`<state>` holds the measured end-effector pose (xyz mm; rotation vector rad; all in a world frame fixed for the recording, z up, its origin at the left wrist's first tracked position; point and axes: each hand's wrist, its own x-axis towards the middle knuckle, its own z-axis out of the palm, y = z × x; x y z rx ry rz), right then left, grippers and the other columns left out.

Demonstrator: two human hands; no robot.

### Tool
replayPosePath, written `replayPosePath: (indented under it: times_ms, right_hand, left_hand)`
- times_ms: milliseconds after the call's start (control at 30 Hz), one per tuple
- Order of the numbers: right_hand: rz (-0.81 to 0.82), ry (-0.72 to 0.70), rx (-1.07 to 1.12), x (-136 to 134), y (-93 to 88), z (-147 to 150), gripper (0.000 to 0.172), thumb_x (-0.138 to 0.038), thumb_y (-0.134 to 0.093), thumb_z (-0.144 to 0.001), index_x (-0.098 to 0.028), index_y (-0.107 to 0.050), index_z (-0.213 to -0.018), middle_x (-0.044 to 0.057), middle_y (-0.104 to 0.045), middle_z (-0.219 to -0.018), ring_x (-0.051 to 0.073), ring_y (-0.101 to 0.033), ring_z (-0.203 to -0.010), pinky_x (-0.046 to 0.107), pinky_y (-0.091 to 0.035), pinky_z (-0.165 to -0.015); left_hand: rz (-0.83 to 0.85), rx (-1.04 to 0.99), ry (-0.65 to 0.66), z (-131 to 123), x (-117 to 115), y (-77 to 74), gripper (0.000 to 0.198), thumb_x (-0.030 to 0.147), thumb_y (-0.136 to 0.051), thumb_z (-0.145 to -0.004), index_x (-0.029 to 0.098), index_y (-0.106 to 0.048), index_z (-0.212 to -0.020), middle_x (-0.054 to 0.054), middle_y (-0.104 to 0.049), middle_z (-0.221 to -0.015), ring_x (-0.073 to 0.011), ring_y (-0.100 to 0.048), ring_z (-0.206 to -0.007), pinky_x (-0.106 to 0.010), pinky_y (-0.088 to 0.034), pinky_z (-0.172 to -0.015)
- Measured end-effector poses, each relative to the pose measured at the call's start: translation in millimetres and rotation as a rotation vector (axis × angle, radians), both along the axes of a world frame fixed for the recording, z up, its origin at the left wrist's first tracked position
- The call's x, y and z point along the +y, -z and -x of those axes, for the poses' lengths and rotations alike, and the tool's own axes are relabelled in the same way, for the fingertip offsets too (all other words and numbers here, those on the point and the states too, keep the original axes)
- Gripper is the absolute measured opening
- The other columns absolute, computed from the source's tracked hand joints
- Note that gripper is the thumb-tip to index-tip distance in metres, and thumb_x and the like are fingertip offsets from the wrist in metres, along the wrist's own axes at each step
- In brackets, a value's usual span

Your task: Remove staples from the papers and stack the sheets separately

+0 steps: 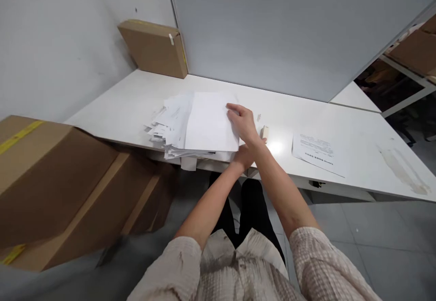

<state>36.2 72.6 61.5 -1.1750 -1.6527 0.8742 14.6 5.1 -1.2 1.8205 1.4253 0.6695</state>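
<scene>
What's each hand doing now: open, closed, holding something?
Left hand: can't tell; partly hidden, at the near right corner of the paper stack.
Right hand: open, slightly curled, at the right edge of the top sheet.

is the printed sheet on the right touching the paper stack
Apart: the head view shows white desk between the printed sheet and the paper stack.

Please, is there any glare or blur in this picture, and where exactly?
Head view: glare on the white table, beside the small pale block; head view: cardboard boxes at lower left look smeared and stretched; head view: print on the paper pile and the single sheet is mostly unreadable.
</scene>
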Motion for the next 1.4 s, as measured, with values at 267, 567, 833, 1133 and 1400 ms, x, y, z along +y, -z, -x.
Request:
replayPosePath:
  times_ms: [267,567,833,1133,1400]
  right_hand:
    - [-0.140,0.100,-0.443,-30,-2.6,-41,0.036,-0.040,-0.043,-0.085,-0.022,-0.057,-0.113,0.009,-0.057,-0.105,0.021,-0.058,-0.084,0.037,-0.046,-0.078]
    - [0.042,0.262,-0.968,-97,50.8,-255,0.058,-0.055,-0.039,-0.083,-0.020,-0.044,-0.129,0.012,-0.044,-0.134,0.032,-0.037,-0.123,0.048,-0.037,-0.093]
    - [-0.278,0.226,-1.071,-161,100.9,-253,0.035,-0.031,-0.039,-0.089,-0.028,-0.050,-0.122,0.004,-0.051,-0.129,0.025,-0.036,-0.126,0.045,-0.029,-0.099]
    - [-0.329,0.686,-0.560,-157,55.7,-244,0.025,-0.034,-0.049,-0.084,-0.019,-0.066,-0.093,0.006,-0.069,-0.083,0.018,-0.063,-0.075,0.030,-0.046,-0.070]
    - [-0.099,0.676,0.045,-144,-0.5,-220,0.026,-0.042,-0.064,-0.070,-0.017,-0.067,-0.077,0.000,-0.061,-0.065,0.013,-0.054,-0.060,0.025,-0.042,-0.055]
  left_hand:
    - [-0.184,0.257,0.038,-6,10,12.9,0.040,0.025,-0.038,-0.087,0.026,-0.045,-0.127,-0.009,-0.056,-0.109,-0.0235,-0.056,-0.084,-0.032,-0.041,-0.069]
    - [-0.509,0.284,-0.011,-6,8,26.6,0.051,0.014,-0.029,-0.087,0.026,-0.027,-0.137,-0.006,-0.056,-0.093,-0.0148,-0.053,-0.075,-0.023,-0.040,-0.062]
    - [-0.561,0.173,-0.044,-6,12,31.2,0.048,0.016,-0.030,-0.087,0.024,-0.033,-0.134,-0.006,-0.058,-0.090,-0.0160,-0.055,-0.077,-0.026,-0.042,-0.069]
    - [-0.569,0.049,-0.040,-6,17,36.1,0.045,0.016,-0.033,-0.086,0.022,-0.038,-0.131,-0.006,-0.061,-0.091,-0.0160,-0.056,-0.081,-0.028,-0.044,-0.075]
    - [-0.354,-0.510,-0.037,-7,3,19.8,0.041,0.036,-0.046,-0.085,0.016,-0.048,-0.122,-0.008,-0.061,-0.098,-0.0122,-0.056,-0.079,-0.025,-0.045,-0.073]
